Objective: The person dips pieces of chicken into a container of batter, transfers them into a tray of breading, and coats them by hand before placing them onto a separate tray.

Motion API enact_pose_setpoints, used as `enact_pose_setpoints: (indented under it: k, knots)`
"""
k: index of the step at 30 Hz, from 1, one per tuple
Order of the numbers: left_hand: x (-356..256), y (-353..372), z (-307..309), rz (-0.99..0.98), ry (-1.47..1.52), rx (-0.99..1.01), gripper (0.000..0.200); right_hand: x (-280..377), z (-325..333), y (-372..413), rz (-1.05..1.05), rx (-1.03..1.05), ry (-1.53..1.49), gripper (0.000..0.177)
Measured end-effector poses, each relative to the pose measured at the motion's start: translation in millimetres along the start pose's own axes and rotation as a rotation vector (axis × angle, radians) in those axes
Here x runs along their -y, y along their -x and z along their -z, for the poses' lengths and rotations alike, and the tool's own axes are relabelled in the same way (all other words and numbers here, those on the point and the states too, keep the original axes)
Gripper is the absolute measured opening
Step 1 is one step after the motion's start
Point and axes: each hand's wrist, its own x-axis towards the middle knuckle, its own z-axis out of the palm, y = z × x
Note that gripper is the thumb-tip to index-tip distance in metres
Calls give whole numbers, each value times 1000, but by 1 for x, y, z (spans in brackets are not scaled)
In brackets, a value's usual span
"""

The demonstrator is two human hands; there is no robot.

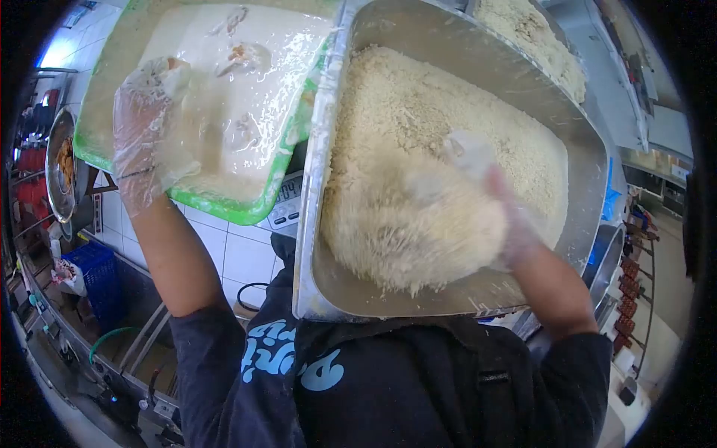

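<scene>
My left hand [149, 104], in a clear plastic glove smeared with white batter, is over the left side of a green-rimmed tub [254, 213]. Its fingers look curled in, and what they hold, if anything, is hidden. Thin white batter [209, 112] fills the tub, with a few coated pieces, perhaps meat [243, 58], showing at the surface. My right hand [511, 216], also gloved, is in the deep metal pan [441, 302] of pale, crumbly flour [418, 97]. Motion smears its fingers, and a blurred heap of flour is thrown up beside it.
A digital scale [287, 201] sits between tub and pan. More flour [530, 33] fills a container at the upper right. Browned food lies on a round metal tray [56, 168] at the left, above a blue crate [93, 276]. A metal bowl [609, 257] stands right of the pan.
</scene>
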Motion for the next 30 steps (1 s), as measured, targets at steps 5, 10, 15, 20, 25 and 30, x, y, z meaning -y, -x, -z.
enact_pose_setpoints:
  k: [5,10,15,20,25,30]
  knots:
    - [14,-2,-2,-143,-61,28,27,33,14,32,517,-351,597,52]
    - [36,-10,-7,-197,-81,48,28,2,30,-32,674,14,916,48]
    - [30,-11,-7,-195,-47,69,29,-28,-36,-95,622,-172,1386,47]
    - [30,-12,-2,-105,10,173,34,-71,-2,-92,398,270,958,58]
    - [30,-10,-3,-55,106,182,31,-37,-9,-35,65,102,586,80]
    - [31,-9,-4,-66,82,173,31,39,7,14,221,-418,558,80]
